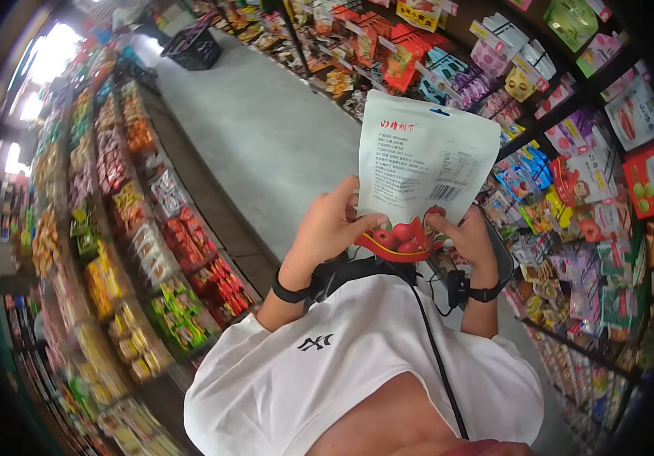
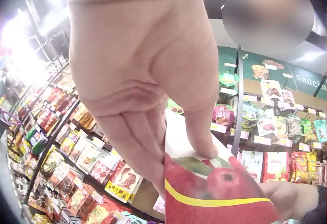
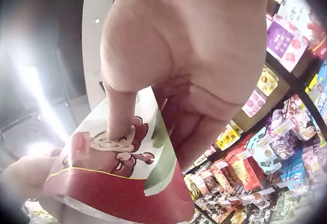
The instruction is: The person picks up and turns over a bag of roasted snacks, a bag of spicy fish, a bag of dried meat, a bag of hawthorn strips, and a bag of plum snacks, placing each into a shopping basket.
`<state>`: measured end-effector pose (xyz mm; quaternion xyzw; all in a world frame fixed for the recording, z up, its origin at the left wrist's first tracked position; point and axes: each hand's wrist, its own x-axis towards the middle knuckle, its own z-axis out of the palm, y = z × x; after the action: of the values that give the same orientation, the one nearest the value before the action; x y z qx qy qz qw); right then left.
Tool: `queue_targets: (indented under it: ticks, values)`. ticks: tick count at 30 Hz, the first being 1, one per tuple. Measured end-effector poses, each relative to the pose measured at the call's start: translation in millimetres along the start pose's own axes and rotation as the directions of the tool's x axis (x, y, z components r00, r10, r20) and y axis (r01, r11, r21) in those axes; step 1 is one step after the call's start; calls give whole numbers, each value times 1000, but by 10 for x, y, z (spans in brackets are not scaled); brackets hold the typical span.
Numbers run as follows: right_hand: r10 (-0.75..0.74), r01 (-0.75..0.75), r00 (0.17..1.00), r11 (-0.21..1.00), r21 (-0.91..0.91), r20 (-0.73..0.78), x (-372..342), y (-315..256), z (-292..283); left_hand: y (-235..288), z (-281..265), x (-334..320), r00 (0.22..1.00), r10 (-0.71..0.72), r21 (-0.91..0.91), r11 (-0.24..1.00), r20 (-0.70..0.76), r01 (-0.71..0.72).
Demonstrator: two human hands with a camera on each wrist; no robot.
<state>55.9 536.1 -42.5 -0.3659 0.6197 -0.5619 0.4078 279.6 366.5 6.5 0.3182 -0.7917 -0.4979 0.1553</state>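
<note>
A white snack pouch (image 1: 418, 163) with printed text, a barcode and red fruit pictures along its lower edge is held up in front of the chest. My left hand (image 1: 331, 228) grips its lower left side, thumb on the printed face and fingers behind. The right hand (image 1: 464, 235) pinches the lower right side the same way. In the left wrist view the left thumb presses beside a red fruit on the pouch (image 2: 219, 188). The right wrist view shows the right thumb on a cartoon figure printed on the pouch (image 3: 117, 173).
Shelves of packaged snacks (image 1: 183, 251) run along the left. Racks of hanging pouches (image 1: 570, 175) stand close on the right. Between them runs a grey aisle floor (image 1: 243, 114), with a black basket (image 1: 192, 48) at its far end. A dark cable (image 1: 437, 357) hangs over the white shirt.
</note>
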Motion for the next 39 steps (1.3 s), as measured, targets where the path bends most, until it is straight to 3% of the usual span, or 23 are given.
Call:
queue_targets:
  ticks: [3,5,7,12,17,24,27,28,31,36,39]
  values:
    - [17,-17,996,1000,1,-90,38,-102,368,-138,-379,121,995,89,32,995,42,-91]
    - [20,-15,992,999,41,-124,50,-148,620,-157,-612,201,994,53,79,995,97,-61]
    - [-8,-1,985,999,-54,-172,42,-143,747,-203,-715,224,990,45,86,995,137,-57]
    - [5,-24,962,998,-66,-272,-227,-250,914,-207,-746,230,964,152,-72,988,218,-139]
    - [-5,-2,925,1000,-18,-380,-706,-149,867,-33,-557,113,911,174,-6,983,373,-185]
    - [-30,19,852,999,-27,-522,-1689,-100,597,297,193,-164,817,216,-42,972,535,-230]
    - [-29,18,816,1000,-25,-577,-2257,-8,393,356,735,-368,773,387,-162,920,502,-356]
    - [-24,9,804,1000,-27,-594,-2457,21,309,412,923,-420,766,379,-168,924,520,-343]
    - [-17,-94,736,987,-127,-677,-3085,132,90,577,1498,-649,739,364,-204,931,568,-302]
    - [87,-239,602,968,-75,-794,-4095,406,-74,939,2304,-998,682,468,-396,876,563,-274]
    - [103,-287,548,955,-70,-830,-4516,531,-149,1168,2546,-1104,616,482,-266,871,624,-412]
